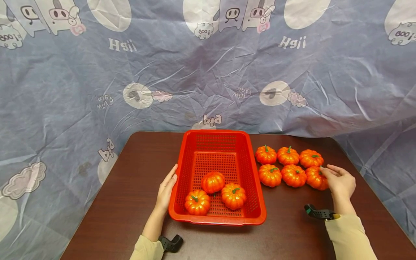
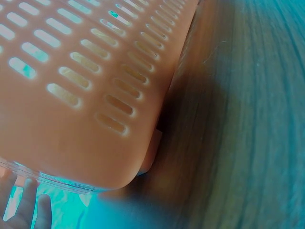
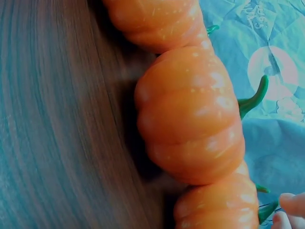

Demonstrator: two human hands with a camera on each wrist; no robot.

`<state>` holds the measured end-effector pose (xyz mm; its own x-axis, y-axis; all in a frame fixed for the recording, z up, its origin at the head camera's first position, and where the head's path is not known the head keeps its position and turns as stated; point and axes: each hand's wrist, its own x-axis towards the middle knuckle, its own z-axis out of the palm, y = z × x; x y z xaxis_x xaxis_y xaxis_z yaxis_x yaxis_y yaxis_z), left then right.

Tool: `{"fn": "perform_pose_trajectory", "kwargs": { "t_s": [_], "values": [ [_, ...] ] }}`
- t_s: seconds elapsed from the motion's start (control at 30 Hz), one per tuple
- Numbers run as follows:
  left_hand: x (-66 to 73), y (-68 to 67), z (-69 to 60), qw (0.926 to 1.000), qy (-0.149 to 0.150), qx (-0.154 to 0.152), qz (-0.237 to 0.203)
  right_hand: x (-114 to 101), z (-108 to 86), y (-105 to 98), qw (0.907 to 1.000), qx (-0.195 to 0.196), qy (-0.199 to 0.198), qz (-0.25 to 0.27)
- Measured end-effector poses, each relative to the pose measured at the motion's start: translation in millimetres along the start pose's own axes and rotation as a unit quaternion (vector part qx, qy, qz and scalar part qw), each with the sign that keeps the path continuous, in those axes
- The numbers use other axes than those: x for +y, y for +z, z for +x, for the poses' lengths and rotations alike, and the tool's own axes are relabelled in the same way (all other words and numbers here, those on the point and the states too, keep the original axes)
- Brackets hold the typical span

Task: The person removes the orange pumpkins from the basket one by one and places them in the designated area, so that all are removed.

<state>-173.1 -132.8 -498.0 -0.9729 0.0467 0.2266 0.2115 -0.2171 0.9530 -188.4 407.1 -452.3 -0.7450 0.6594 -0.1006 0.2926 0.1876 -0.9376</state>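
And the right hand [image 1: 341, 183] pinches a pumpkin [image 1: 314, 179] by its stem [image 3: 268, 213]!
Left hand [image 1: 166, 189], fingers straight, rests against the red basket [image 1: 224, 220].

head view looks forward, down over wood-grain table [image 1: 146, 162] toward printed cloth [image 1: 195, 72]; left-wrist view, tilted, close on red plastic basket [image 1: 217, 220]; right-wrist view, low, sideways, close on ribbed pumpkins [image 1: 290, 178]. head view shares basket with left, pumpkins with right.

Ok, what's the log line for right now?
left hand: on left rim of red perforated basket; right hand: pinches stem of near-right mini pumpkin; inside: three pumpkins; outside: six pumpkins, two rows
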Motion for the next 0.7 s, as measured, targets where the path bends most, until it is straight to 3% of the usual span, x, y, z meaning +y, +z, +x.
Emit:
{"fn": "perform_pose_trajectory", "kwargs": {
  "t_s": [0.2,0.37,0.57,0.7],
  "values": [
    [0.4,0.5,-0.1,1.0000,0.004,0.001,0.002,-15,-7.2,2,0.9997,0.019,-0.014,0.010],
    [0.0,0.0,-0.1,1.0000,0.006,-0.002,0.001,-39,-20.4,5,0.9983,0.006,-0.039,0.044],
    [-0.5,-0.3,-0.1,0.9999,0.009,-0.005,0.001,-67,-42.4,15,0.9904,-0.037,-0.083,0.104],
    [-0.1,0.5,-0.2,0.9999,0.009,-0.005,0.002,-84,-58.4,26,0.9791,-0.083,-0.124,0.137]
  ]
}}
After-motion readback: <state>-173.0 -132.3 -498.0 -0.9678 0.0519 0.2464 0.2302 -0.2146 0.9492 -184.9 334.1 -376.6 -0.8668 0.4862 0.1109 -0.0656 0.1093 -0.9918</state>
